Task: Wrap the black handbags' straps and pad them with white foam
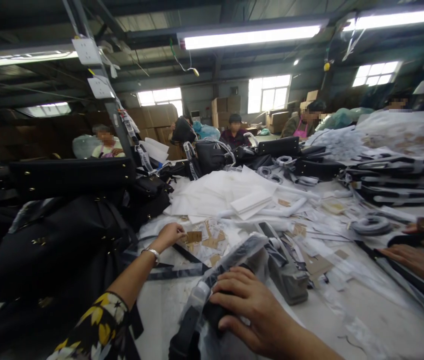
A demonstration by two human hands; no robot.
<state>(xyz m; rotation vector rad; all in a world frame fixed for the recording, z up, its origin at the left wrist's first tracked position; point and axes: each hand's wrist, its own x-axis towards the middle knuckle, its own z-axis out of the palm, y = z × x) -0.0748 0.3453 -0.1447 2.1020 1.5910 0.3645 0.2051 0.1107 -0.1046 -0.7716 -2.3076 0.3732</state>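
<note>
Partly in R grip, blk bag

"What sort of place is this?"
"A factory workshop: black bags heaped along a shared worktable, strip lights overhead, sockets up on a post."
"And at the back?"
"Dim there, but those look like stacked cartons, behind other people at work."

Dim overall. Overhead tubes and far windows glare white. Left-hand bags sink into shadow. Edges stretched; right side smeared.
</note>
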